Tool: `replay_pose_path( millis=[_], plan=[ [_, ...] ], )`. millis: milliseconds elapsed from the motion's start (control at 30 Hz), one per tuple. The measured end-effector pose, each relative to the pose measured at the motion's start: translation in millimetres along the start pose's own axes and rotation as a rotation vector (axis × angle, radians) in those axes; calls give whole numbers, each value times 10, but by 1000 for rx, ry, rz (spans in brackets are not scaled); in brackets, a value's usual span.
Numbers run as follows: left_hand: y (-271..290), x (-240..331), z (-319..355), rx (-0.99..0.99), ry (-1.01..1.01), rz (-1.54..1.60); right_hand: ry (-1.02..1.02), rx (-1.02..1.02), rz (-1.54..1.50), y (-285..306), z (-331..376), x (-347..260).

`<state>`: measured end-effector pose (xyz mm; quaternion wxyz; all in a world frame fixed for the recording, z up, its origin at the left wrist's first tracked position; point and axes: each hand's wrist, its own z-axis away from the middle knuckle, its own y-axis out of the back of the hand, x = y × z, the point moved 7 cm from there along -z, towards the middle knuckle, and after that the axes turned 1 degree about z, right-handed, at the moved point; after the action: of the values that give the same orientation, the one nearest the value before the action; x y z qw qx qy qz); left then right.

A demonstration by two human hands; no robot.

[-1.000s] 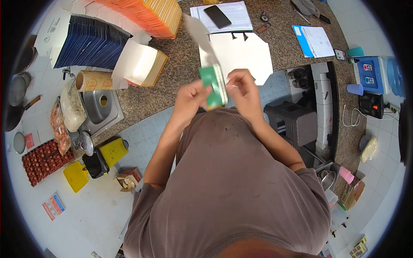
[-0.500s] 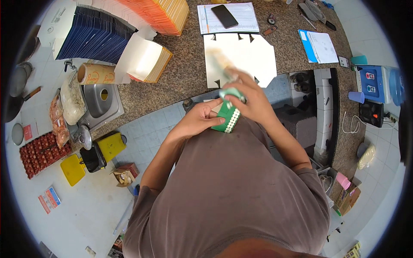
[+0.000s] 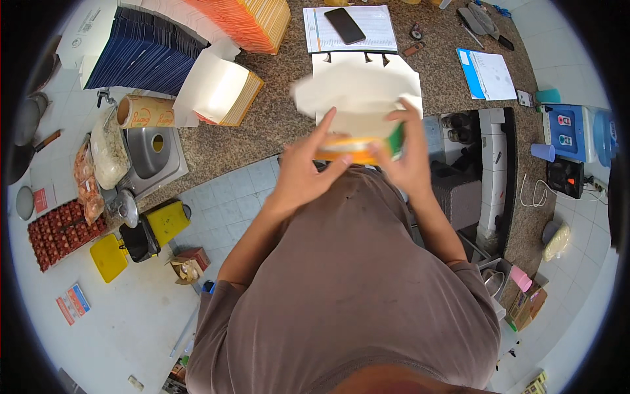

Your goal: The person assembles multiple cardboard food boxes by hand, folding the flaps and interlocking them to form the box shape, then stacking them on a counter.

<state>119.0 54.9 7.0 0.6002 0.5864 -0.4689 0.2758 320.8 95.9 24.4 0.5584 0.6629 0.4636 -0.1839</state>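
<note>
Both my hands hold a small flat orange and green carton (image 3: 357, 148) at chest height, just in front of the granite counter (image 3: 275, 125). My left hand (image 3: 305, 167) grips its left end, fingers spread upward. My right hand (image 3: 407, 154) grips its right, green end. A white paper flap (image 3: 348, 88), blurred by motion, sticks up from the carton over the white sheets (image 3: 387, 79) lying on the counter.
Stacks of orange cartons (image 3: 246, 23) and dark blue cartons (image 3: 138, 56) stand at the counter's far left, next to an open white box (image 3: 220, 92). A phone (image 3: 346, 25) lies on papers. A small sink (image 3: 154, 154), yellow containers (image 3: 167, 220) and an egg tray (image 3: 62, 233) are to the left.
The carton has turned from its green face to a flat orange side, and my hands have spread to its two ends. The white flap has swung up over the counter.
</note>
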Motion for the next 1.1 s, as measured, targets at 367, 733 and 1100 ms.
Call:
replay_pose_path(
  millis=[367, 733, 1100],
  plan=[
    [150, -332, 67, -77, 296, 0, -659, 44, -869, -170, 513, 1261],
    [75, -231, 113, -249, 65, -308, -198, -144, -664, -360, 83, 365],
    [209, -65, 270, -151, -61, -340, -412, -418, -433, -518, -36, -52]
  ],
)
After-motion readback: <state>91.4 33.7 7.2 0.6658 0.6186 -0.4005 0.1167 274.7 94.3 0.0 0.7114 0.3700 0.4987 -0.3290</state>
